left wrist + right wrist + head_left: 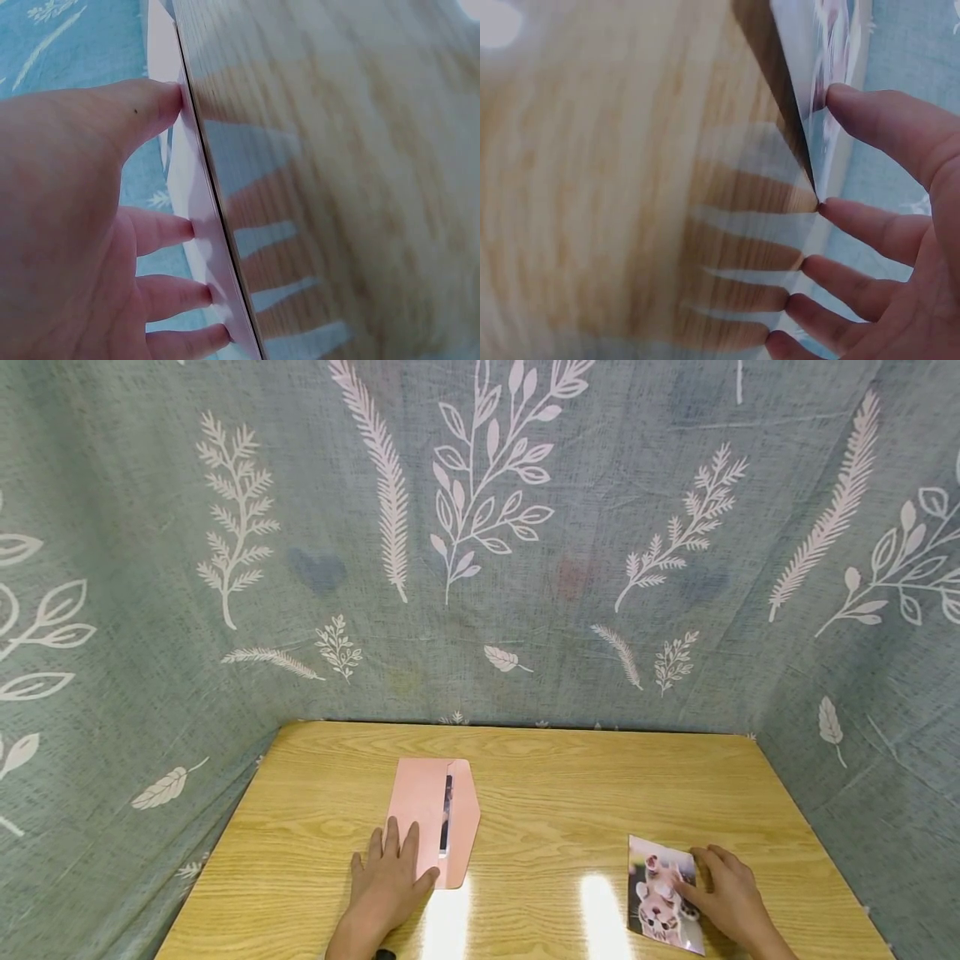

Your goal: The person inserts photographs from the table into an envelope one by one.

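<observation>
A pink envelope (422, 783) lies on the table with its flap (467, 810) unfolded to the right. A dark strip of a picture card (447, 814) shows at its opening; the rest is hidden inside. My left hand (384, 878) rests on the envelope's near part, fingers spread, fingertips and thumb touching the paper. To the right, my right hand (729, 893) pinches the right edge of a glossy photo card (660, 893) with a cat-like animal on it. The thumb (855, 105) lies on its face and the index fingertip (832, 206) at its corner. One edge tilts up off the table.
The wooden table (540, 802) stretches between the two hands, with bright light reflections near its front. Blue-green leaf-patterned cloth (525, 635) hangs around the back and sides. A small black object (385, 954) shows beside the left wrist at the frame's bottom.
</observation>
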### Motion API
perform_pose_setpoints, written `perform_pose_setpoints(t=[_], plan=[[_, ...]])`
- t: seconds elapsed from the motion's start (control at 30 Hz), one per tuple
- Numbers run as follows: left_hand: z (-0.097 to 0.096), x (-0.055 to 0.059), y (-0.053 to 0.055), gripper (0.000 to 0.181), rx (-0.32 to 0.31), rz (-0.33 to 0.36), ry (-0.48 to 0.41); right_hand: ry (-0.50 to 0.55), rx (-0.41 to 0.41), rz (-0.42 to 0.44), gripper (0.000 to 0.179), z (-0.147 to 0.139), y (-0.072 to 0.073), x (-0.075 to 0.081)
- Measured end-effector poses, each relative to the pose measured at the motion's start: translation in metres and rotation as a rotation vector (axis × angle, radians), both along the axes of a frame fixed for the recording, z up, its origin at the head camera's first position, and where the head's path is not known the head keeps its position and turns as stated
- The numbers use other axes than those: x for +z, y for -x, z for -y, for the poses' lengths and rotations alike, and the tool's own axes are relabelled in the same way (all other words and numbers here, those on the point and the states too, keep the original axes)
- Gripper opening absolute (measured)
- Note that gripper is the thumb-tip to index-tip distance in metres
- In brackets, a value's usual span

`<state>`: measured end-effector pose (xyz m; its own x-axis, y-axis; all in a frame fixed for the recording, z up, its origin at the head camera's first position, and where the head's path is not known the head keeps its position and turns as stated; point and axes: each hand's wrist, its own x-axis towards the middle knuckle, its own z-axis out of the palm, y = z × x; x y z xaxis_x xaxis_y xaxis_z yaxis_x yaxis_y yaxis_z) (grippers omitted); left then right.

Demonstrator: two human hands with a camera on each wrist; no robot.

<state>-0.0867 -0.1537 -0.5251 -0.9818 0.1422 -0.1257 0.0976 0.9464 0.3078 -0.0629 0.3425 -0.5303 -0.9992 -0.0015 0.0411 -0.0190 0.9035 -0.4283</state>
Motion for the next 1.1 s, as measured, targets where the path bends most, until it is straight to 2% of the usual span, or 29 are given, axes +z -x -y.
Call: perform_pose_setpoints(t=[0.33, 0.63, 0.73, 0.83, 1.0, 1.1], plan=[[0.000, -0.001, 0.001, 0.078, 0.004, 0.006, 0.003, 0.054, -0.057, -0.017, 0.062, 0.002, 0.002, 0.001], [-0.001, -0.002, 0.002, 0.079, 0.005, 0.017, 0.013, 0.086, -0.075, -0.159, 0.032, 0.004, 0.004, -0.001], [0.000, -0.002, 0.001, 0.079, 0.007, 0.020, 0.014, 0.130, -0.102, -0.131, 0.025, 0.003, 0.006, 0.001], [0.000, -0.002, 0.001, 0.078, 0.006, 0.020, 0.016, 0.211, -0.138, -0.067, 0.022, 0.003, 0.008, 0.004], [0.000, -0.002, 0.002, 0.078, 0.006, 0.020, 0.018, 0.342, -0.190, 0.038, 0.026, 0.004, 0.010, 0.009], [0.000, -0.002, 0.001, 0.078, 0.006, 0.019, 0.011, 0.463, -0.217, 0.075, 0.029, 0.006, 0.011, 0.009]])
